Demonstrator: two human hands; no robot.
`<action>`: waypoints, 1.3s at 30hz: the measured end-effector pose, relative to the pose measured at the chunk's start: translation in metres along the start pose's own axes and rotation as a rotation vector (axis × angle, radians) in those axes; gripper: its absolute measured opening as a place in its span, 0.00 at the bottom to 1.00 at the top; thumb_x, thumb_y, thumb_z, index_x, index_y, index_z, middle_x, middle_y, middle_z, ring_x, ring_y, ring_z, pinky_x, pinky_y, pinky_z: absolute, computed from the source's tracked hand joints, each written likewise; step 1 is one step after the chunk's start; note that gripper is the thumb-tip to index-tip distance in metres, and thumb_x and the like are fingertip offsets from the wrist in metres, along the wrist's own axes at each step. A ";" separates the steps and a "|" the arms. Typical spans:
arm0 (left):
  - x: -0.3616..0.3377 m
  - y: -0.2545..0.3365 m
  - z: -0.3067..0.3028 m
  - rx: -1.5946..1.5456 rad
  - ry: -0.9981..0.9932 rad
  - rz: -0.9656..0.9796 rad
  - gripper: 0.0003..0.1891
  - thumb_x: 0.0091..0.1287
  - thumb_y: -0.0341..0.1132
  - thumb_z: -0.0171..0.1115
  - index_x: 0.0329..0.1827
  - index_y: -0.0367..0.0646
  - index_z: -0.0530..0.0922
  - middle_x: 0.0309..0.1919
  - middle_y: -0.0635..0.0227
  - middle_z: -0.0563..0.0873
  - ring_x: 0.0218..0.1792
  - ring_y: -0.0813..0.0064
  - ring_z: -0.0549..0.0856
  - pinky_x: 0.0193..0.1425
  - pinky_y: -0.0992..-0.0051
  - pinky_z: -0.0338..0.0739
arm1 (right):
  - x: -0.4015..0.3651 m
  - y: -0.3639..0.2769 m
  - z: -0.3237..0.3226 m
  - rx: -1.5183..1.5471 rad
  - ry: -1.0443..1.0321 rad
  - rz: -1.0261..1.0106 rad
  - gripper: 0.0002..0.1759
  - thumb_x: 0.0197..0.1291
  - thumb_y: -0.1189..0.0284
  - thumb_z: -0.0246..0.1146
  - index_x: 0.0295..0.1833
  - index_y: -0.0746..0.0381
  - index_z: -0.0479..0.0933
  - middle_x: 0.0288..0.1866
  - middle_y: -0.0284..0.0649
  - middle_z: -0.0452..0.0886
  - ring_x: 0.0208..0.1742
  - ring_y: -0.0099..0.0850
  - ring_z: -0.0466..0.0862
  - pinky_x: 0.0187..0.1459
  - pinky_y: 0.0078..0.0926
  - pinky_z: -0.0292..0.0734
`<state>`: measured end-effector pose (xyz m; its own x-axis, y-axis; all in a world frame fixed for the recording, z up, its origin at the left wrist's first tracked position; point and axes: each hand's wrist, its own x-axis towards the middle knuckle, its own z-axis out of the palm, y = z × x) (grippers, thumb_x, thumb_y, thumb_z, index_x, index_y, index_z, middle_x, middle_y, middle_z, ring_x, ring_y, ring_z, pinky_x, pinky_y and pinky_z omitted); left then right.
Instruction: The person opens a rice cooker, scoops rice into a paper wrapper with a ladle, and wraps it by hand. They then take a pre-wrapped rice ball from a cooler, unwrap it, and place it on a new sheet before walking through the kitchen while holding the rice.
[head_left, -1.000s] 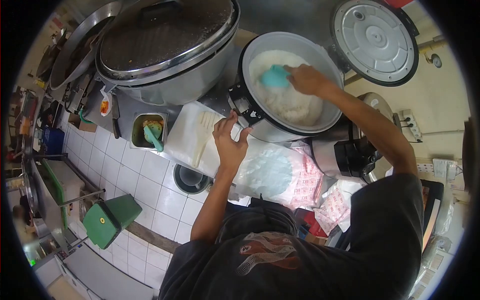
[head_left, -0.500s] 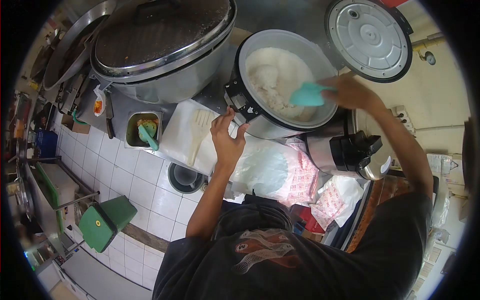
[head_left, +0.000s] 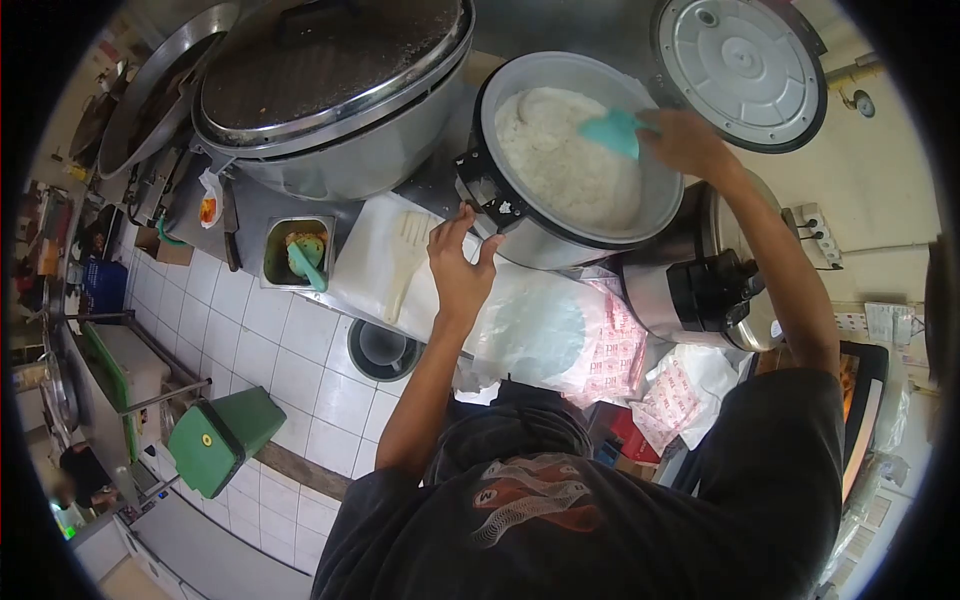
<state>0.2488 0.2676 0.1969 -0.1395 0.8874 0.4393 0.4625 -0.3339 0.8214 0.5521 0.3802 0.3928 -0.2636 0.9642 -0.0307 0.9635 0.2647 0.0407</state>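
My right hand [head_left: 688,145] is closed round the handle of a turquoise rice paddle [head_left: 612,133]. The paddle's blade is over the white rice [head_left: 565,170], towards the far right of the pot; blur hides how deep it sits. The rice lies in an open rice cooker [head_left: 540,248] with a grey inner pot. My left hand [head_left: 462,270] is at the cooker's black front bracket, thumb and fingers gripping it from the near side. Below that hand, a pale slotted spatula [head_left: 405,262] rests on white plastic sheets.
A big lidded pot [head_left: 330,165] stands left of the cooker, a second cooker [head_left: 680,300] to the right. The round metal lid [head_left: 740,70] is raised behind. A metal container [head_left: 268,272] holds a turquoise utensil. Printed rice wrappers [head_left: 610,345] lie in front; a green bin [head_left: 225,440] is on the floor.
The paddle and my right hand have moved up and slightly left, towards the far side of the pot. The mound of rice looks flatter. My left hand stays at the cooker.
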 end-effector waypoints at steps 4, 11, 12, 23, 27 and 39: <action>0.003 0.003 -0.004 -0.007 -0.021 -0.008 0.23 0.53 0.33 0.77 0.50 0.33 0.81 0.52 0.54 0.86 0.52 0.52 0.80 0.60 0.59 0.72 | 0.001 0.010 0.028 -0.057 -0.075 0.112 0.19 0.66 0.63 0.56 0.54 0.65 0.77 0.44 0.62 0.83 0.47 0.59 0.83 0.53 0.52 0.78; 0.003 0.003 -0.002 -0.007 -0.015 -0.014 0.22 0.52 0.32 0.77 0.49 0.33 0.82 0.52 0.54 0.86 0.52 0.52 0.80 0.59 0.59 0.72 | 0.064 0.010 0.061 0.139 0.155 0.128 0.19 0.67 0.64 0.53 0.56 0.65 0.74 0.43 0.63 0.83 0.47 0.61 0.83 0.53 0.54 0.77; 0.003 0.004 -0.003 -0.005 -0.018 -0.021 0.22 0.52 0.32 0.77 0.49 0.33 0.82 0.52 0.54 0.86 0.52 0.52 0.80 0.59 0.59 0.72 | 0.076 0.000 0.078 0.151 0.103 0.117 0.19 0.68 0.64 0.53 0.57 0.64 0.74 0.43 0.62 0.83 0.48 0.61 0.83 0.54 0.53 0.77; 0.003 0.003 -0.005 0.006 -0.010 -0.031 0.22 0.53 0.34 0.78 0.48 0.34 0.82 0.52 0.53 0.86 0.53 0.52 0.81 0.60 0.61 0.74 | 0.001 -0.016 0.004 0.080 -0.169 -0.110 0.20 0.67 0.63 0.57 0.60 0.63 0.75 0.45 0.58 0.83 0.50 0.57 0.82 0.54 0.50 0.76; 0.002 0.000 0.000 -0.007 -0.001 -0.008 0.23 0.52 0.32 0.77 0.51 0.34 0.81 0.52 0.54 0.85 0.52 0.52 0.80 0.59 0.59 0.72 | 0.013 0.063 0.033 -0.072 0.176 -0.073 0.16 0.65 0.64 0.58 0.50 0.64 0.78 0.43 0.57 0.84 0.47 0.54 0.84 0.46 0.48 0.80; 0.002 0.003 0.000 -0.042 -0.006 -0.044 0.22 0.52 0.31 0.76 0.50 0.32 0.81 0.51 0.54 0.85 0.51 0.52 0.80 0.58 0.59 0.73 | 0.067 -0.002 0.073 0.885 -0.585 0.709 0.07 0.66 0.73 0.47 0.36 0.63 0.68 0.23 0.35 0.66 0.16 0.22 0.60 0.16 0.21 0.52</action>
<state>0.2499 0.2685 0.2003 -0.1531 0.9034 0.4006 0.4193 -0.3077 0.8541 0.5357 0.4432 0.3173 0.1618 0.6769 -0.7181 0.6464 -0.6225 -0.4412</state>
